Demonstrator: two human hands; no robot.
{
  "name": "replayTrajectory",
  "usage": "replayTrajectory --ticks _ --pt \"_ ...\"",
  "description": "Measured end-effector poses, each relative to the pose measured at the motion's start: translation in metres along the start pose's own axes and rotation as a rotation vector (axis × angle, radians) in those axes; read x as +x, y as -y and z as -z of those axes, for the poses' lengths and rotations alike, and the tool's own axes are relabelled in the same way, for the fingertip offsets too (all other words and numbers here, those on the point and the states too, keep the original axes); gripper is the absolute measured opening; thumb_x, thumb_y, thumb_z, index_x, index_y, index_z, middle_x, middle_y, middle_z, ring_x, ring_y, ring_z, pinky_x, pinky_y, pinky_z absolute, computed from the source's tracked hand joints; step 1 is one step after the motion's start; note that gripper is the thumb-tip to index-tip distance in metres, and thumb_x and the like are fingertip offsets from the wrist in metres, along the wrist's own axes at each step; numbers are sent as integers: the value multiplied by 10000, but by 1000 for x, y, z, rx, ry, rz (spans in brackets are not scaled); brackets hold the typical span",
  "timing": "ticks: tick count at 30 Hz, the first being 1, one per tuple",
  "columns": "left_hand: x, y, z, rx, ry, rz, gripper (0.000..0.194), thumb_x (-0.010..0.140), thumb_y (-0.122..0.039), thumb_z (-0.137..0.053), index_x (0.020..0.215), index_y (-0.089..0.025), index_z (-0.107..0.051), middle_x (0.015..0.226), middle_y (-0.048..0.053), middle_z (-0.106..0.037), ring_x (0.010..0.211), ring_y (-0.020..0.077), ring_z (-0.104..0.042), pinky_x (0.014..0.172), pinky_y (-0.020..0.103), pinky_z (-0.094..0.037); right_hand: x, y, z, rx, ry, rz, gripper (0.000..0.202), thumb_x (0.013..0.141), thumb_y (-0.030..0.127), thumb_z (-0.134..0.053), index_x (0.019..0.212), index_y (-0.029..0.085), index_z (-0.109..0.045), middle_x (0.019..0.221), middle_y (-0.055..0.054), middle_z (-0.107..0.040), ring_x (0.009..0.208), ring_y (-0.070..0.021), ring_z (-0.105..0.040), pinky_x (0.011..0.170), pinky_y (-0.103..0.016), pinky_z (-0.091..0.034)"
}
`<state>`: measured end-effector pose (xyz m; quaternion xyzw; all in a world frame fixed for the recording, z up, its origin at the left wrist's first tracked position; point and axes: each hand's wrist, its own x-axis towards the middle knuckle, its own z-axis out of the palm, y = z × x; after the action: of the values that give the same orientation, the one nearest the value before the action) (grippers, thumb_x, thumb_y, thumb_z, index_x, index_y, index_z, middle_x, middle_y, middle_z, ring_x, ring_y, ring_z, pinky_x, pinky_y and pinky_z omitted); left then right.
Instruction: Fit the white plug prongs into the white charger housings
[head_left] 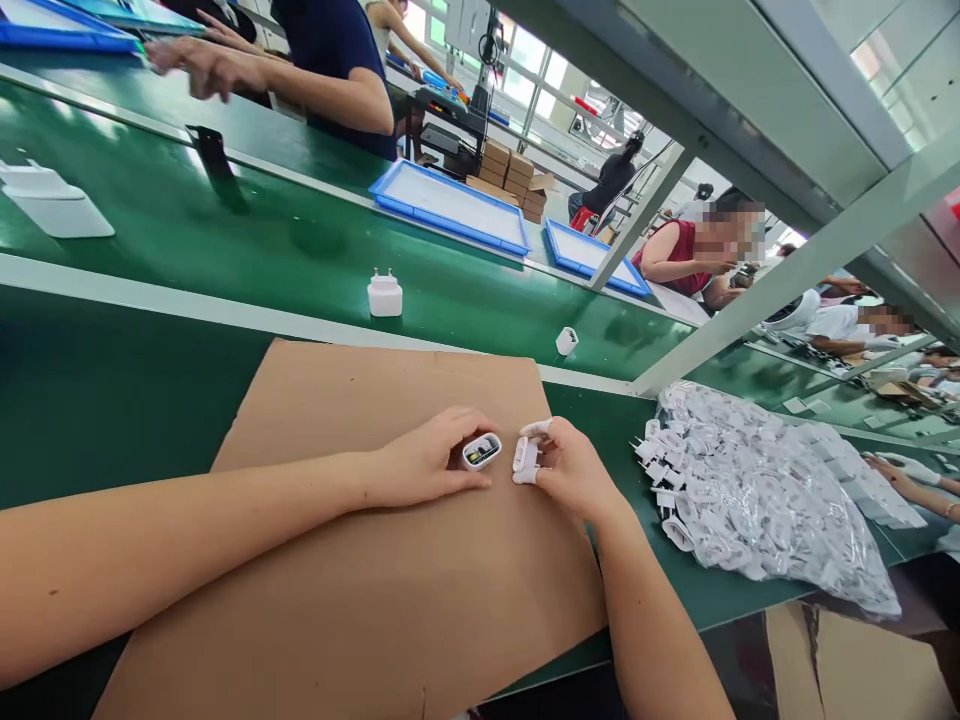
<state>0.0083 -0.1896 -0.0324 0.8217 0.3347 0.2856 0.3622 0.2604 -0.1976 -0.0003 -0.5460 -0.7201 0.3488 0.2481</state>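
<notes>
My left hand is closed round a white charger housing, whose open end faces right and shows electronic parts inside. Just to its right, my right hand pinches a small white end cap between thumb and forefinger; white covers wrap those fingertips. A narrow gap separates the cap from the housing. Both hands are above a brown cardboard sheet. To the right lies a clear plastic bag full of white plug parts, several spilling from its mouth.
Beyond the cardboard runs a green belt carrying a white plug charger, a small white housing and a larger white piece. Blue-rimmed trays line its far side. A slanting metal post rises at right. Co-workers sit opposite and at right.
</notes>
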Motion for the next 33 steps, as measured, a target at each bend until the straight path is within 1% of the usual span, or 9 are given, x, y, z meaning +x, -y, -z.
replayTrajectory --ticks 3,6,10,15,19,25,28,31,33 --pt "1 0 -3 54 3 -160 361 960 -229 -497 1307 -218 -595 1211 87 -677 1116 228 -595 1008 385 -484 0 3 1 207 -33 -116 484 581 107 -799 1030 223 -659 890 2 -677 788 -171 -637 738 -330 -541" --pt "-1 0 -4 143 -8 -238 542 912 -89 -436 1427 -244 -508 1224 70 -688 1112 231 -576 1023 401 -451 -1 3 6 258 -65 -111 448 589 170 -834 1019 222 -715 879 -7 -693 770 -168 -621 703 -317 -507" --pt "-3 -1 -4 152 26 -151 749 869 -66 -461 1564 -270 -275 1206 40 -708 1069 238 -569 970 390 -463 -4 3 11 174 -104 -29 313 696 201 -781 1000 273 -789 868 3 -665 717 -138 -535 684 -314 -459" --pt "-4 -1 -4 130 32 -168 789 853 -44 -460 1562 -295 -221 1290 0 -699 1054 225 -557 976 384 -450 -9 13 12 272 -25 -2 319 725 194 -781 1027 294 -796 906 -5 -702 752 -151 -578 718 -325 -475" --pt "-4 -3 -7 48 15 -125 729 850 -77 -479 1526 -280 -299 1301 8 -700 1093 223 -584 996 401 -463 -12 20 12 423 2 -57 258 720 213 -813 971 260 -787 940 -28 -747 846 -192 -669 816 -364 -528" --pt "1 -13 -14 -442 55 171 660 856 -313 -642 1450 -246 -363 1268 48 -716 1143 215 -670 992 389 -538 -13 23 7 434 15 -41 258 758 293 -815 1010 256 -771 985 -43 -731 828 -180 -651 754 -339 -550" --pt "3 -12 -13 -382 26 184 702 780 -348 -744 1403 -252 -436 1305 63 -689 1168 245 -652 1010 424 -527 -17 30 -1 239 -58 58 239 870 314 -705 1102 278 -745 1019 -48 -681 792 -150 -595 694 -304 -532" --pt "5 -8 -10 -236 -32 110 452 767 -405 -765 1161 -223 -636 1216 78 -696 1117 266 -643 964 421 -532 -20 37 -8 267 -79 68 314 919 332 -643 1231 297 -664 928 -36 -626 760 -149 -593 564 -259 -502" --pt "6 -7 -9 -153 -34 65 284 802 -415 -728 997 -212 -699 1102 73 -706 1059 258 -634 916 399 -536 -21 39 -9 346 -74 73 230 909 321 -659 1134 287 -694 944 -37 -604 766 -148 -611 532 -246 -497"
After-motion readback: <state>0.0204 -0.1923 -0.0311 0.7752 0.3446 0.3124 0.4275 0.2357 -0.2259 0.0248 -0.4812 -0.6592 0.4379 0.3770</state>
